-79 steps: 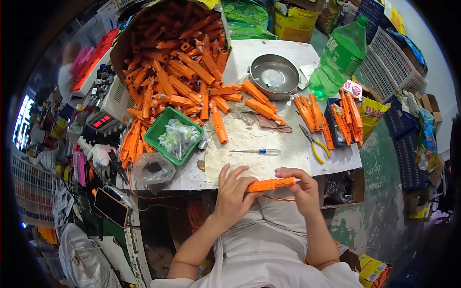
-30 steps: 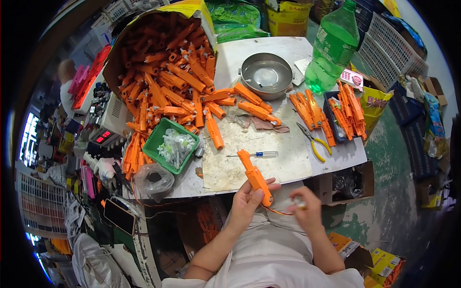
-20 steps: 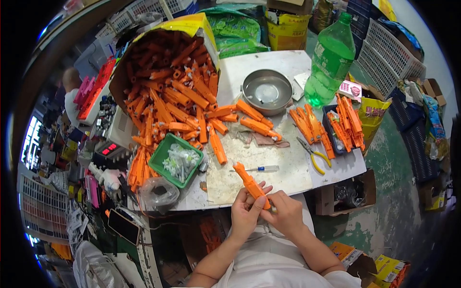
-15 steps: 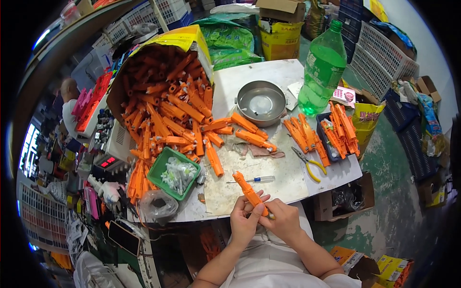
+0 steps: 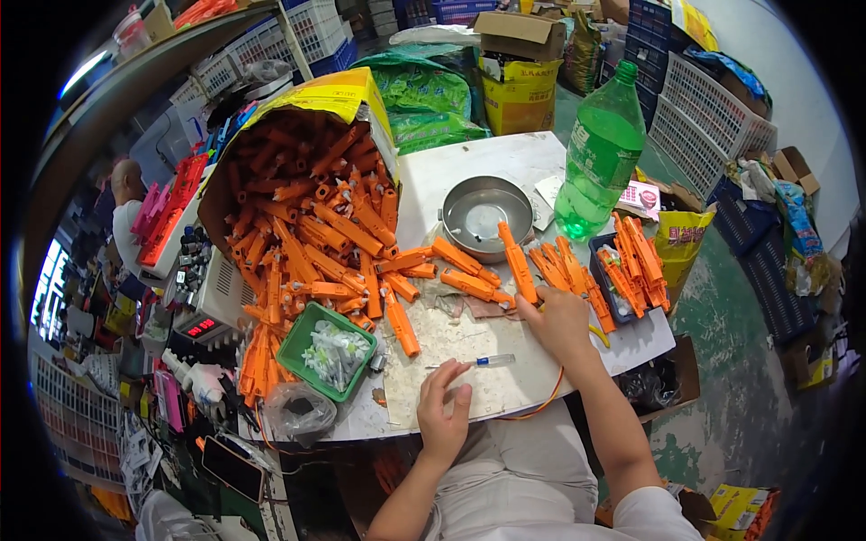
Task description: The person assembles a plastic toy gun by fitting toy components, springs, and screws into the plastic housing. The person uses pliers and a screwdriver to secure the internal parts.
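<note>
My right hand (image 5: 561, 325) is closed on the lower end of a long orange plastic part (image 5: 516, 261). The part points away from me, its far tip by the rim of the round metal bowl (image 5: 487, 194). My left hand (image 5: 442, 417) holds nothing at the table's near edge, thumb apart from the fingers. Its fingertips are close to a small screwdriver (image 5: 494, 360) with a clear and blue handle. Right of the held part lie several similar orange parts (image 5: 570, 270). Pliers with yellow handles (image 5: 599, 337) are mostly hidden behind my right hand.
A large sack (image 5: 365, 90) spills orange parts (image 5: 338, 225) across the table's left. In front stands a green tray (image 5: 293, 347) of small clear pieces. A dark bin (image 5: 603, 243) holds more orange parts; behind it is a green bottle (image 5: 600, 149). An orange cord (image 5: 541, 408) curves along the near edge.
My hands have come apart. The right one has carried an orange part forward and right, toward the other parts. My left hand has let go and stays near the table's front edge.
</note>
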Available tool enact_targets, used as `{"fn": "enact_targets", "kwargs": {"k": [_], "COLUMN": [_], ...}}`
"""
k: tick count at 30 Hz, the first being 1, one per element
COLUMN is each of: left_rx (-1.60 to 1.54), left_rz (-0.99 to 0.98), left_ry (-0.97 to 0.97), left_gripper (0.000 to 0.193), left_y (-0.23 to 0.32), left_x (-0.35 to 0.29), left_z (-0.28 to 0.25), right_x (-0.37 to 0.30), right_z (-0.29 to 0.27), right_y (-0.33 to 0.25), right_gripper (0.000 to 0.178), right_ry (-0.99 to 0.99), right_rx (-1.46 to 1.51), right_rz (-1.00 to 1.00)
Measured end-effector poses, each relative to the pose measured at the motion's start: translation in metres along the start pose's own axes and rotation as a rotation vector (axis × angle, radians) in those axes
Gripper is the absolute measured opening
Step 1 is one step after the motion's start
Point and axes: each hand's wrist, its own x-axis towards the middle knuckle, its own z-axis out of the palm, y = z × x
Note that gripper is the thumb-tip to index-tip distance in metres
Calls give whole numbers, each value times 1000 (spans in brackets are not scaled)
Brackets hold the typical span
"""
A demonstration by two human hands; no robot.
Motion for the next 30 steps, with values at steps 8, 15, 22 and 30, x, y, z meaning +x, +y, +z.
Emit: {"fn": "enact_targets", "kwargs": {"k": [8,15,22,30], "left_rx": [1,14,76,111], "left_rz": [-18,-24,-28,70], "left_ry": [-18,-21,-32,-11], "left_gripper": [21,19,16,15], "left_y": [9,12,11,5], "left_x": [4,6,5,4], "left_z": [-3,-4,-6,-4], "right_x": [0,2,1,0], "right_z": [6,0,2,2], "right_y": [3,-1,-2,-2], "right_gripper": [43,43,42,42], "right_ry": [-160,-178,-150,-140], "right_rx": [-82,-70,-100,-98], "right_rz": [68,104,71,63]}}
